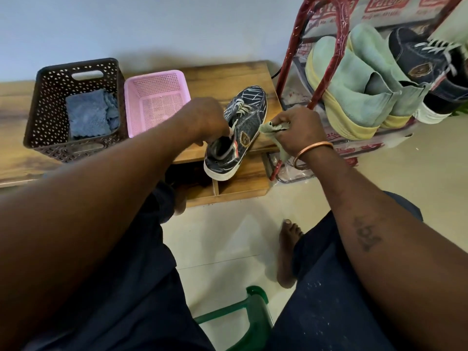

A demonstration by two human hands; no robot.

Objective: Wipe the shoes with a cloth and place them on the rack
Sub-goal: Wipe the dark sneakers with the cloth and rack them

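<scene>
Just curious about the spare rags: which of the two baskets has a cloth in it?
The dark brown basket on the left: a blue cloth lies inside. The pink basket beside it holds none.

Two plastic baskets on a low wooden table, with a green seat near the bottom edge.

A dark brown plastic basket with perforated walls and a slot handle [48, 102] stands on the left part of the low brown wooden table [210, 79]. A folded blue-grey towelling rag [88, 112] lies on its bottom. Just beside it on the right stands a smaller pink plastic basket with fine mesh walls [157, 82]. Under the table top is an open shelf with a thin upright wooden divider [215, 187]. Behind the table is a plain pale grey wall [152, 26], and below it a floor of glossy cream tiles [228, 236]. On the floor stands a green plastic piece [253, 310], probably the corner of a chair or stool.
</scene>
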